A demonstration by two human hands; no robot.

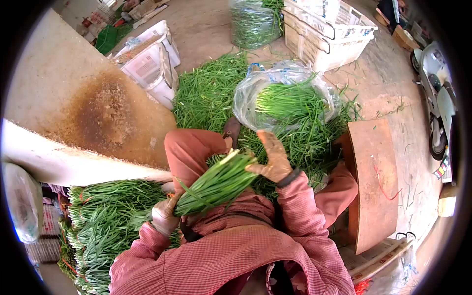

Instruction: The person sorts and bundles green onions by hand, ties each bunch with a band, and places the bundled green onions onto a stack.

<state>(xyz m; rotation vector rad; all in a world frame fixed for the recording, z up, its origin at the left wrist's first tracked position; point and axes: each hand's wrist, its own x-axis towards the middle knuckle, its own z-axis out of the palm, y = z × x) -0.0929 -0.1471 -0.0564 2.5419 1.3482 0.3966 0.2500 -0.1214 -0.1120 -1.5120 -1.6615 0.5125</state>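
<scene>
My left hand (166, 214) is closed around one end of a bunch of garlic chives (214, 187), held slanting across my lap. My right hand (276, 162) is beside the bunch's far end with its fingers spread, the thumb close to the leaves; whether it touches them I cannot tell. Past my right hand, more chives (287, 98) lie in an opened clear plastic bag (240, 101). Loose green leaves (209, 86) are heaped on the floor around it. By my left elbow lies a stack of tied chive bunches (105, 226).
White plastic crates (319, 44) stand behind the bag, with a filled clear bag (253, 24) next to them. More crates (152, 61) are at the left, by a rust-stained slab (108, 108). A brown board (376, 187) is at my right; a scooter (437, 88) stands farther right.
</scene>
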